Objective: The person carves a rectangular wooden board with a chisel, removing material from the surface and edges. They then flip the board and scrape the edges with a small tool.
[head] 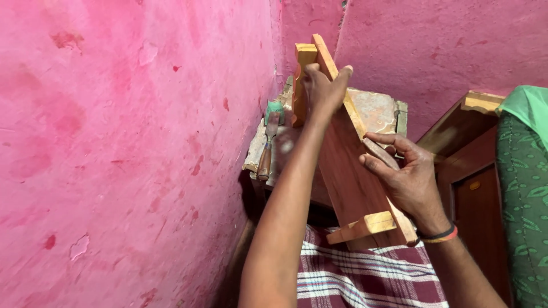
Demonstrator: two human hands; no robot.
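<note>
While the left hand [322,85] is gripping the wooden shelf's [354,171] top edge, fingers clamped, the right hand [406,174] is pinching its side rail. It's leaning on the worn tabltop [377,111], a chisel [268,145] lying beside the pink wall [125,142].

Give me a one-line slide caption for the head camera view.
Both hands, left hand and right hand, grip a wooden shelf piece beside a pink wall, with a chisel nearby.

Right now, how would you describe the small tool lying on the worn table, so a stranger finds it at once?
Start at the pink wall on the left and follow it to the worn table in the corner. The chisel lies on the table's wall-side edge, left of the wooden panel both hands hold. Alone there, it has a brown wooden handle and flat metal blade.
</note>
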